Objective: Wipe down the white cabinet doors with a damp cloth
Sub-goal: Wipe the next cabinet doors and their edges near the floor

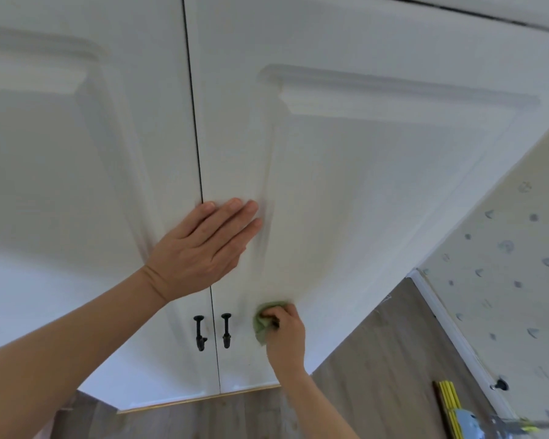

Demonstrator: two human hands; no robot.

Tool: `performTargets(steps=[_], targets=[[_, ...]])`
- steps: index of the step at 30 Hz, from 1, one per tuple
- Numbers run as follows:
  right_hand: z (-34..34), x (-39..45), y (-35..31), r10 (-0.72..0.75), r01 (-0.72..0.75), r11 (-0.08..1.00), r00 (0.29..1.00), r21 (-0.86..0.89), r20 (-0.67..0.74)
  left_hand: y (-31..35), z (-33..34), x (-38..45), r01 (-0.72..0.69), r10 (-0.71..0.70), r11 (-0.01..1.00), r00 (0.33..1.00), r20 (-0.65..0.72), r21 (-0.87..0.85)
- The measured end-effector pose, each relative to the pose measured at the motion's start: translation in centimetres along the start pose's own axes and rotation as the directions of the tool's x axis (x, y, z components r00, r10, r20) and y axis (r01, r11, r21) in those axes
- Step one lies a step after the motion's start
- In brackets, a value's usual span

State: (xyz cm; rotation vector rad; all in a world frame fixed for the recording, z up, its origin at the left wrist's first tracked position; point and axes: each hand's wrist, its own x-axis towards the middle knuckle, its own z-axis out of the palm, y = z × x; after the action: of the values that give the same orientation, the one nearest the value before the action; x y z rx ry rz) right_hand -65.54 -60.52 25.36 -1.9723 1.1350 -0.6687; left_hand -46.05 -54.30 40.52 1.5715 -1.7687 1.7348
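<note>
**Head view: green cloth at the lower part of the right cabinet door**

Head camera looks down two tall white cabinet doors, the left door point(61, 185) and the right door point(362, 185), closed with a thin dark seam between them. A small green cloth point(262, 323) is bunched against the lower part of the right door, just right of that door's handle and beside the lower left corner of its raised panel. The right hand point(286, 334) grips the cloth, fingers curled round it with the knuckles toward the camera; part of the cloth sticks out to the left of the fingers.

Above and to the left, well apart from the cloth, the left hand point(203, 245) lies flat with fingers straight and close together. Its palm spans the seam and its fingertips rest on the right door's frame, near the left edge of the panel. It holds nothing.

Two black handles sit either side of the seam below the left hand: the left handle point(199, 332) and the right handle point(226, 330), the latter near the cloth.

Beneath the doors runs a wood-look floor point(377, 359). At right stands a pale wall point(504, 248) with small grey-blue marks and a white baseboard point(447, 324). A yellow folding rule point(449, 403) lies on the floor by the lower right corner.
</note>
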Motion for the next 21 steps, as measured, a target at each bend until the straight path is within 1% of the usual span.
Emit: performTargets(steps=[1,2,3,5,6,7,8,9,10,11,12,13,14,15,18,20,21], targets=[[0.0,-0.1,0.2,0.043,-0.043,0.999,0.999,0.005,-0.019,0.0,0.1,-0.1,-0.007,0.007,1.000,1.000,0.002,-0.006],[-0.2,0.0,-0.2,0.035,-0.033,0.999,0.997,0.032,-0.062,0.2,0.1,-0.1,-0.012,0.012,1.000,1.000,0.006,-0.005],[-0.3,0.2,-1.5,-0.013,0.021,0.997,0.994,0.070,-0.106,0.1,0.2,-0.2,-0.013,0.013,1.000,1.000,0.012,0.000],[-0.8,0.4,-5.1,-0.160,0.197,0.968,0.961,0.152,-0.227,0.1,0.4,-0.5,-0.026,0.026,1.000,0.999,0.018,-0.002],[-0.8,0.6,-6.7,-0.226,0.282,0.947,0.926,0.155,-0.302,0.0,0.5,-0.6,-0.033,0.033,0.999,0.999,0.013,0.003],[-0.7,0.8,-7.7,-0.268,0.335,0.933,0.891,0.131,-0.366,0.0,0.6,-0.6,-0.037,0.037,0.999,0.999,0.001,0.004],[-0.4,1.2,-7.8,-0.297,0.360,0.928,0.867,0.093,-0.400,0.0,0.7,-0.6,-0.046,0.046,0.999,0.999,-0.007,-0.005],[0.0,1.4,-7.3,-0.305,0.354,0.933,0.872,0.063,-0.384,0.0,0.8,-0.7,-0.055,0.055,0.998,0.998,0.003,-0.012],[0.4,1.1,-6.3,-0.272,0.310,0.947,0.911,0.081,-0.309,0.0,0.8,-0.7,-0.068,0.068,0.998,0.998,0.012,-0.018],[0.6,0.6,-5.2,-0.174,0.201,0.970,0.966,0.134,-0.190,0.0,0.8,-0.7,-0.074,0.074,0.997,0.997,0.010,-0.020],[0.6,0.2,-4.4,-0.039,0.050,0.975,0.998,0.217,-0.055,-0.2,1.0,-0.6,-0.077,0.077,0.997,0.997,0.007,-0.023],[0.1,-0.7,-3.6,0.089,-0.099,0.953,0.995,0.285,0.047,-0.1,0.8,-0.6,-0.069,0.069,0.997,0.998,0.007,-0.040],[-0.8,-1.3,-3.2,0.158,-0.182,0.913,0.983,0.366,0.094,-0.1,0.6,-0.5,-0.069,0.070,0.996,0.998,0.003,-0.060],[-1.9,-1.6,-3.1,0.192,-0.223,0.870,0.975,0.439,0.113,-0.1,0.5,-0.5,-0.071,0.072,0.994,0.997,0.009,-0.079],[-5.5,-2.5,-3.7,0.244,-0.320,0.696,0.947,0.642,0.208,-0.2,-0.2,-0.4,-0.051,0.062,0.983,0.996,0.060,-0.174],[-7.9,-3.0,-4.1,0.250,-0.372,0.591,0.928,0.716,0.276,-0.1,-1.3,0.0,0.016,0.013,0.960,0.995,0.101,-0.278],[-8.9,-3.2,-4.3,0.240,-0.382,0.559,0.924,0.736,0.298,0.1,-1.8,0.3,0.068,-0.025,0.934,0.992,0.124,-0.351]])
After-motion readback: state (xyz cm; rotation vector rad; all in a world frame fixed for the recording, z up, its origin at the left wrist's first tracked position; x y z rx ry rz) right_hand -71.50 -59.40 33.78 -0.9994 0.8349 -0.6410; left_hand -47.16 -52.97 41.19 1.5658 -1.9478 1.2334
